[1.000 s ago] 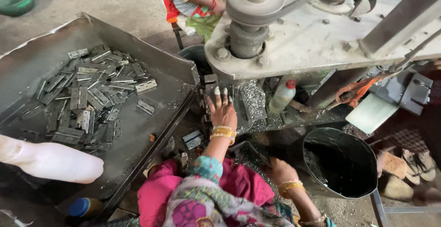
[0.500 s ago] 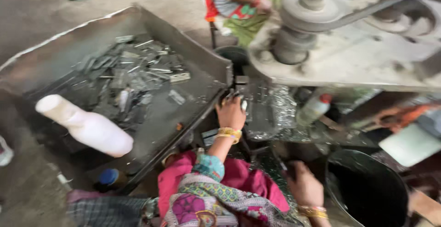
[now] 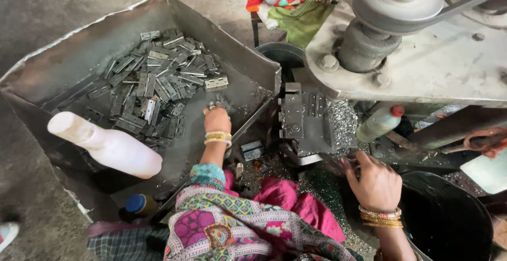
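My left hand [image 3: 216,119] reaches into a large grey metal tray [image 3: 68,65], fingers curled down on a small metal hinge at the near edge of a pile of flat grey hinges [image 3: 158,84]. My right hand [image 3: 373,183] hovers low beside the machine's dark steel jig block [image 3: 298,116], fingertips near a heap of shiny metal shavings [image 3: 342,126]. Whether the right hand holds anything is hidden by its curled fingers. Both wrists wear gold bangles.
A white plastic bottle [image 3: 108,149] lies in the tray's near corner, with a blue-capped bottle [image 3: 138,204] below it. A red-capped bottle [image 3: 379,124] lies under the press table [image 3: 422,71], whose pulley [image 3: 396,0] is above. A black bucket [image 3: 443,221] stands at right. Another person [image 3: 296,0] sits beyond.
My left hand has moved from the jig block leftward into the tray and closed over a hinge. My right hand has risen toward the jig. The view has shifted.
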